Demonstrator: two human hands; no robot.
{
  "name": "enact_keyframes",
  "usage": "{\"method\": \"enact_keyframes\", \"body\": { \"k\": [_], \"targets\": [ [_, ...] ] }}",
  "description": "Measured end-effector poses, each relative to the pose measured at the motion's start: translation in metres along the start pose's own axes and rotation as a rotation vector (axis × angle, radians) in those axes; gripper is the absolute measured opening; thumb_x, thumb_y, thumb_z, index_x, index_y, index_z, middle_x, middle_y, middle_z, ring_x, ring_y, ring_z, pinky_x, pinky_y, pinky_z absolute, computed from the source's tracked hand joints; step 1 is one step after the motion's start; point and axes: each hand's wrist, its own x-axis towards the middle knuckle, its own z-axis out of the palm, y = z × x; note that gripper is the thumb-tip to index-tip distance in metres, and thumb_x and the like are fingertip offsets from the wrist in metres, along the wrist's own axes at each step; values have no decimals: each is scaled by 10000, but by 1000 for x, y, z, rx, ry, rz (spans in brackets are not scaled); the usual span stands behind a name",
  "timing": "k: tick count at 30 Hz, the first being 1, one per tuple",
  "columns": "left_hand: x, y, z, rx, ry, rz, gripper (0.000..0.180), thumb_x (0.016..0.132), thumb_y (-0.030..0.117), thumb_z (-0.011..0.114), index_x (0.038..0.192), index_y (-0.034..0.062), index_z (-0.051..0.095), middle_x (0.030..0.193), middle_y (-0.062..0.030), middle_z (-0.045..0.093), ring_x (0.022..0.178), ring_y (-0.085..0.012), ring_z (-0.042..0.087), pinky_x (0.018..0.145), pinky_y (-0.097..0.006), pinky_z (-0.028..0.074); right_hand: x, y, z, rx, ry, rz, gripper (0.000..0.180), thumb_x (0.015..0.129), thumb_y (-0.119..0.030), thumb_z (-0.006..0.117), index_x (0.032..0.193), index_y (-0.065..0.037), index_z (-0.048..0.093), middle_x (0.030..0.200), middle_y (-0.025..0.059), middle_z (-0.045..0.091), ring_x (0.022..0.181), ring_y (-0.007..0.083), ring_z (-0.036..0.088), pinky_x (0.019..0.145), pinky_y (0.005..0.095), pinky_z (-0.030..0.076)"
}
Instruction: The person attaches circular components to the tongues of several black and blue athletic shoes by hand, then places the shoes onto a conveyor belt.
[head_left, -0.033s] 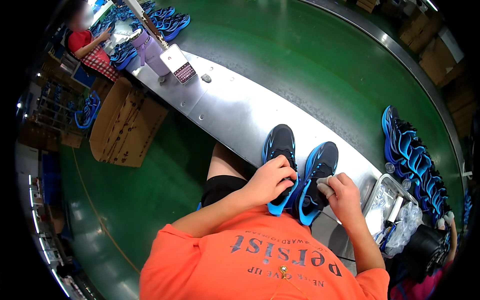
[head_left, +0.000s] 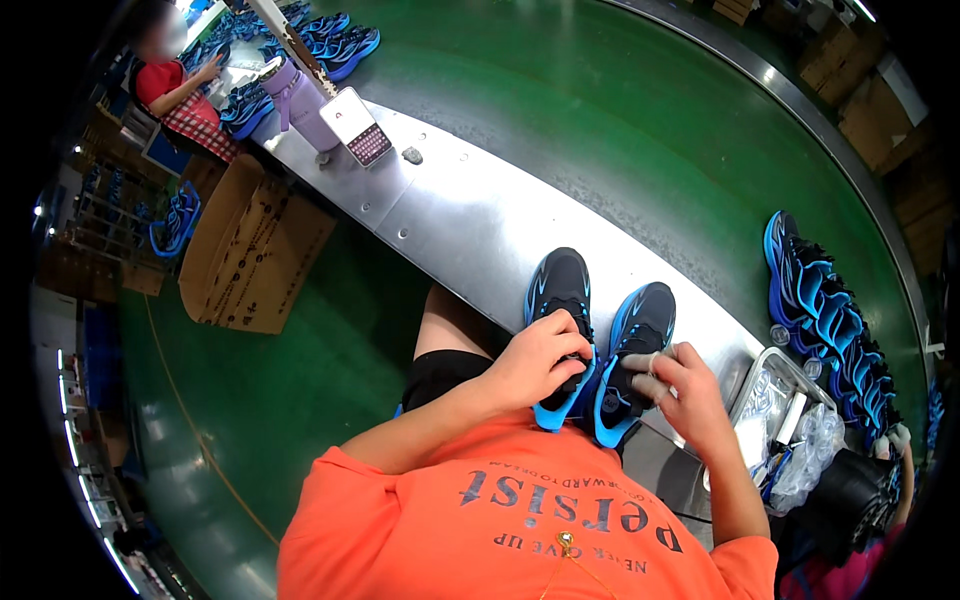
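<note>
A pair of black sneakers with bright blue soles lies side by side at the table's near edge, against my orange shirt, toes pointing away. My left hand [head_left: 545, 360] is closed over the laces and opening of the left sneaker [head_left: 562, 275], its fingers and thumb bent together there. Over the opening of the right sneaker [head_left: 648, 310] is my right hand [head_left: 690, 392], light covers on its fingertips. Its fingers reach toward the tongue, slightly apart and a little blurred, with nothing visible in them.
On the metal table [head_left: 480, 200] stand a purple bottle [head_left: 305, 110] and a white-and-maroon card [head_left: 357, 130]. A metal tray [head_left: 775, 385] with plastic bags is at right. Sneakers [head_left: 830, 320] line the green surface beyond. A cardboard box [head_left: 255, 250] and a co-worker [head_left: 175, 85] are at left.
My right hand's fingers have stretched out and shifted slightly left over the right sneaker's opening. My left hand has stayed on the left sneaker.
</note>
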Motion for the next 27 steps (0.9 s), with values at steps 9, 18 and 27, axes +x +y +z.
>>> {"method": "enact_keyframes", "body": {
  "k": [9, 18, 27],
  "targets": [
    [9, -3, 8, 4, 11, 132, 234, 824, 84, 730, 1046, 63, 656, 996, -83, 631, 897, -261, 601, 771, -356, 493, -9, -3, -9, 17, -50, 133, 342, 776, -140, 784, 1114, -154, 736, 830, 96, 542, 762, 250, 571, 694, 354, 505],
    [17, 13, -6, -199, -103, -112, 270, 825, 79, 743, 1087, 75, 678, 905, -58, 560, 708, -178, 545, 665, -311, 471, -14, 4, -19, 53, -37, 14, 362, 774, -126, 780, 1133, -139, 732, 819, 87, 538, 715, 221, 577, 652, 338, 510],
    [17, 16, 3, -136, -57, -51, 369, 817, 66, 734, 1179, 99, 668, 981, -50, 604, 752, -183, 558, 704, -298, 480, -15, 10, -28, 157, -80, -60, 339, 802, -146, 777, 1137, -137, 728, 885, 92, 573, 785, 230, 609, 684, 347, 516]
  ]
}}
